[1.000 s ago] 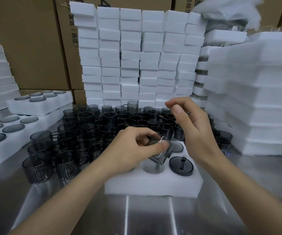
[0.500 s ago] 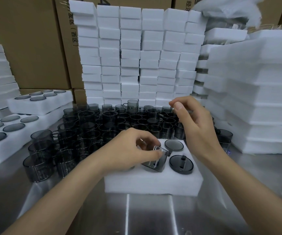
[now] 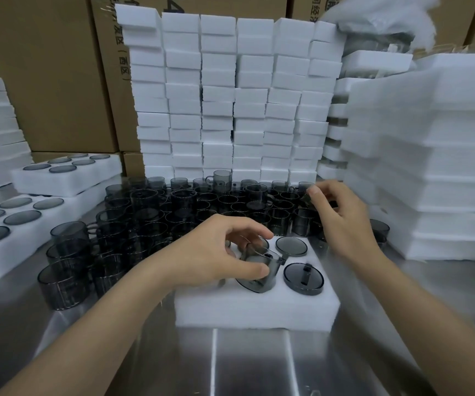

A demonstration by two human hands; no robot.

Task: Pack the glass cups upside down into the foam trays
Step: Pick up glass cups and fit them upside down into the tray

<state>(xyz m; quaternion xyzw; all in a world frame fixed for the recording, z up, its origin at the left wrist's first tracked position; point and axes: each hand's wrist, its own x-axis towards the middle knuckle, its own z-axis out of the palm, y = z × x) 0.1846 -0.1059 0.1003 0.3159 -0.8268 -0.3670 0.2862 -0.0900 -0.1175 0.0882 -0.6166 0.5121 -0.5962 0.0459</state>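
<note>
On the foam tray (image 3: 256,307), 2 cups (image 3: 291,246) sit upside down, my left hand (image 3: 216,252) grips a 3rd cup (image 3: 270,277) tipped over its hole, my right hand (image 3: 342,215) is by the cup pile (image 3: 173,207), too blurry to tell if it holds one, & lots are left.

foam tray (image 3: 256,310) on table (image 3: 247,364), loose cups (image 3: 179,207) behind it, foam stacks (image 3: 230,95) further back

left cardboard box (image 3: 44,81): big black print cut by the edge, looks like "0-P" | middle cardboard box (image 3: 107,110): vertical Chinese ending "(西区)", large "4" up top | right cardboard box (image 3: 299,4): Chinese characters, cut off
</note>
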